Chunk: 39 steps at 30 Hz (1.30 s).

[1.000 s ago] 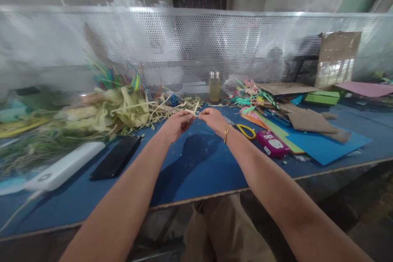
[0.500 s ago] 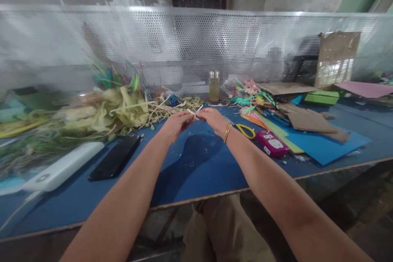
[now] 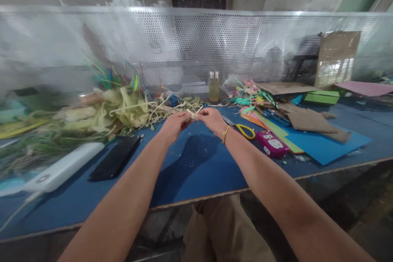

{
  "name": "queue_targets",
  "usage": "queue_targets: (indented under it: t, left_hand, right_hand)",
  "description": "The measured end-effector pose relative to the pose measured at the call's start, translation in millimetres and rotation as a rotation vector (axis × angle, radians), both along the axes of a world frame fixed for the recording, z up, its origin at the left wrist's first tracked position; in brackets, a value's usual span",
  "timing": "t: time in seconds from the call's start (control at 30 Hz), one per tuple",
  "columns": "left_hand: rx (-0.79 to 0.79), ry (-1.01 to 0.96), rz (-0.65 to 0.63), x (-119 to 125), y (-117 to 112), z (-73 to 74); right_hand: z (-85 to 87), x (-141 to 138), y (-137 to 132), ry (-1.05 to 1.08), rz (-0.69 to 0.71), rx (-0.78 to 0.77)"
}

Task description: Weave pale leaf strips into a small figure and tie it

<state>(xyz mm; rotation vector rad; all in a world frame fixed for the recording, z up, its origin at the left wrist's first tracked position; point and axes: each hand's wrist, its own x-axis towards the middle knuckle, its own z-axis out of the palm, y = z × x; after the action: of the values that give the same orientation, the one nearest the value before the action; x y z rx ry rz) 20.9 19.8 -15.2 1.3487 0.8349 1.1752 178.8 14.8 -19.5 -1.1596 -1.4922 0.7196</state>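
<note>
Both my hands are stretched out over the blue table point(image 3: 196, 172) and meet at its far middle. My left hand point(image 3: 173, 124) and my right hand point(image 3: 213, 119) are closed in pinches on a thin pale leaf strip point(image 3: 192, 114) held between them, its ends sticking up from the fingertips. A gold bracelet point(image 3: 225, 133) sits on my right wrist. Just behind the hands lies a scatter of pale strip cuttings point(image 3: 172, 108), and a big heap of yellow-green husks point(image 3: 107, 110) lies to the left.
A small glass bottle point(image 3: 214, 86) stands at the perforated metal screen point(image 3: 196, 45). Yellow-handled scissors point(image 3: 244, 130), a pink case point(image 3: 272, 144), coloured paper sheets point(image 3: 325, 145) and cardboard lie right. A black phone point(image 3: 115, 157) and a white power bank point(image 3: 64, 167) lie left.
The two hands have drawn closer together and shifted slightly left, working the strip between the fingertips. Nothing else on the table has moved.
</note>
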Motion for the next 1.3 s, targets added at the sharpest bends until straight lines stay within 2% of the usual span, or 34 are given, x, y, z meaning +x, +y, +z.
queue_targets:
  t: [0.13,0.27,0.43,0.57,0.7,0.83,1.2,1.3]
  left_hand:
    - [-0.003,0.062,0.03,1,0,-2.4]
    - [-0.01,0.063,0.019,2,-1,-2.2]
    - [-0.085,-0.033,0.01,2,-1,1.4]
    - [-0.121,-0.016,-0.016,2,-2,1.7]
    - [-0.095,0.062,-0.058,4,-5,-0.1]
    - [-0.103,0.068,-0.074,7,-7,-1.5]
    - [-0.156,0.138,-0.112,5,-6,1.2]
    - [-0.11,0.136,-0.057,7,-6,0.3]
  right_hand:
    - [1.2,-4,-5,-0.098,-0.101,0.024]
    - [-0.7,-9,-7,-0.105,-0.151,0.015]
    - [2.7,-2,-4,0.009,-0.076,0.014]
    - [9.5,11,-1,0.063,-0.143,0.04]
    - [6.5,11,1,0.025,-0.009,-0.019]
    - [0.4,4,3,0.127,0.083,-0.043]
    - [-2.1,-2,3,0.2,-0.034,0.061]
    - [-0.4,-1,3,0.228,-0.011,0.099]
